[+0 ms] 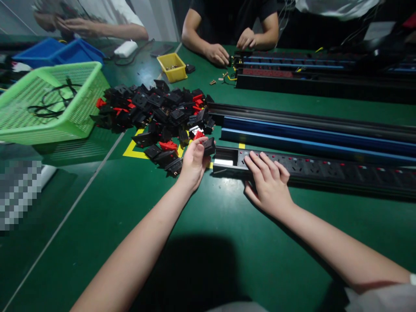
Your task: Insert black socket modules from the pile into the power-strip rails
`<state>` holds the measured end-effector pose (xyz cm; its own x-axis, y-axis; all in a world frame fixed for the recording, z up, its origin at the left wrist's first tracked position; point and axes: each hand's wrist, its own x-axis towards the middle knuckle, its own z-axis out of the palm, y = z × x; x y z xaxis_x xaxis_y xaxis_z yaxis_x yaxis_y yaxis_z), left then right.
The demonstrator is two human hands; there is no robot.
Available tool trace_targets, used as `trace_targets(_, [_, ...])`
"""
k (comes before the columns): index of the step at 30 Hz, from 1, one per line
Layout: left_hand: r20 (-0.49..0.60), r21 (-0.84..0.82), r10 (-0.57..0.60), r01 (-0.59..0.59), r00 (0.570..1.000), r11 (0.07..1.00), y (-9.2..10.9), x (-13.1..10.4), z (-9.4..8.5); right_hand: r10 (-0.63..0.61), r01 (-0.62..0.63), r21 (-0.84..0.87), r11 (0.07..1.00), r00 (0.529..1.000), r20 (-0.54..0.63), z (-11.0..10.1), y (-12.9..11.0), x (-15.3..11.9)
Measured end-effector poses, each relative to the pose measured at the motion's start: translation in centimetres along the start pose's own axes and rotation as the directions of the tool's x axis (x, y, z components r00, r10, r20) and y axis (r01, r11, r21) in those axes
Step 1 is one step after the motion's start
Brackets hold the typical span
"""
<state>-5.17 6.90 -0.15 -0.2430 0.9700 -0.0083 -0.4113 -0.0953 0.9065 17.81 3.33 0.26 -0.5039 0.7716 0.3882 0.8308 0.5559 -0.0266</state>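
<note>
Between the thumb and fingers of my left hand (191, 168) is a black socket module (209, 147). It is just off the left end of a long black power strip (328, 170). That end shows an open bay in the channel (225, 162), and a row of socket modules fills the strip to the right. My right hand (269, 187) lies on the strip beside the bay, fingers stretched over the sockets. Beyond my left hand spreads a pile of loose black and red modules (162, 108).
Behind my strip lie a blue channel (292, 138) and a black channel (292, 112). A green basket (81, 112) with a black cable stands left, near blue bins (78, 51). A yellow box (178, 74) holds small parts. Across the table, a co-worker's hands (218, 55) are beside other strips (308, 82).
</note>
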Motion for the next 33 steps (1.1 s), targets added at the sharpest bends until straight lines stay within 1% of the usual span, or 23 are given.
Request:
trace_targets(3, [0.003,0.054,-0.002,0.002,1.0,0.999,-0.2,0.4,-0.5,0.006,-0.006,-0.003,1.0,1.0,-0.001,0.0,0.0,0.0])
trace_targets(8, [-0.113,0.092,0.059,-0.048,0.992,0.995,-0.5,1.1,-0.8,0.007,-0.007,-0.005,1.0,1.0,-0.003,0.1,0.0,-0.1])
trace_targets(10, [-0.131,0.13,0.096,-0.079,0.987,0.988,-0.7,1.2,-1.1,0.006,-0.006,-0.005,1.0,1.0,-0.004,0.1,0.0,-0.1])
trace_targets(11, [-0.129,0.175,0.12,-0.096,0.984,0.98,-0.8,1.2,-1.3,0.006,-0.006,-0.006,1.0,1.0,-0.004,0.2,0.0,-0.1])
trace_targets(15, [-0.083,0.397,0.211,-0.162,0.974,0.904,-1.0,1.0,-1.6,0.01,-0.01,-0.01,1.0,1.0,-0.002,0.2,0.0,-0.1])
trace_targets(19, [0.002,0.503,0.203,-0.176,0.979,0.846,-0.7,0.5,-1.3,0.011,-0.011,-0.012,1.0,1.0,0.001,0.2,0.0,0.0])
trace_targets(25, [0.075,0.588,0.216,-0.219,0.973,0.779,-0.3,0.2,-1.3,0.004,-0.004,-0.025,1.0,1.0,-0.001,0.1,0.0,0.0])
trace_targets(31, [0.084,0.564,0.199,-0.212,0.976,0.798,-0.6,0.6,-1.6,0.007,-0.007,-0.024,1.0,1.0,0.003,0.2,0.0,0.0])
trace_targets(33, [0.083,0.586,0.214,-0.221,0.973,0.779,-0.5,0.5,-1.5,0.006,-0.006,-0.022,1.0,1.0,0.004,0.2,0.0,0.0])
